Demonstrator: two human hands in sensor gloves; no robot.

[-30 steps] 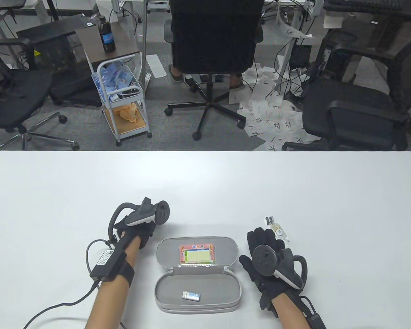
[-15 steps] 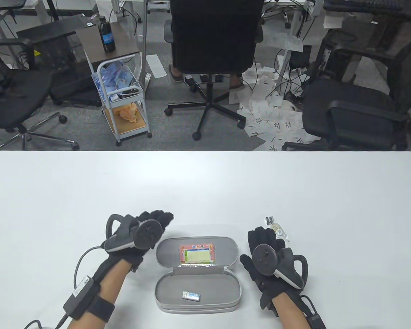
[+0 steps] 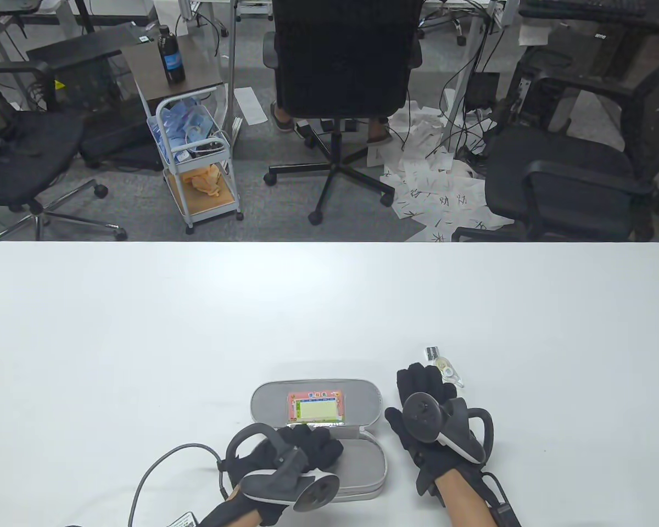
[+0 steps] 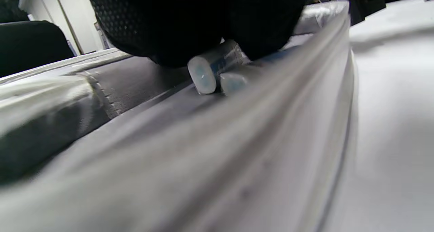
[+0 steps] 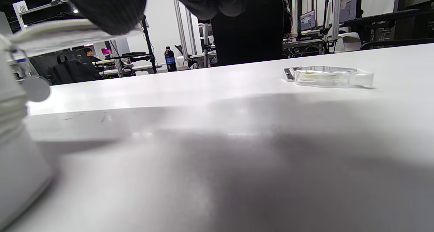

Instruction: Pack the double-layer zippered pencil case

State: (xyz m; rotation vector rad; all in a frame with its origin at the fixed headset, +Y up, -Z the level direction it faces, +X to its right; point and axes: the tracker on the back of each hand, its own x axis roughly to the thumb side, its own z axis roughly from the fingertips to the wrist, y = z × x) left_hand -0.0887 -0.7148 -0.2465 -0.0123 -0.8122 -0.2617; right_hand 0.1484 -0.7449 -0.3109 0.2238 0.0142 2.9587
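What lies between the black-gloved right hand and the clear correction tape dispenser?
Only bare white table, per the right wrist view, between the right hand and dispenser.

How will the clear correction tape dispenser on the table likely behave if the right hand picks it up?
The correction tape dispenser looks like thin clear plastic, so probably light and rigid. It lies flat, unlikely to roll. Its smooth shell may slip in the right hand's glove.

— What colour was the pencil case?
— Grey, on a white table; its card was pink-bordered with a yellow-green centre.
— And the gloves?
— Black (both hands); the correction tape was clear and white.
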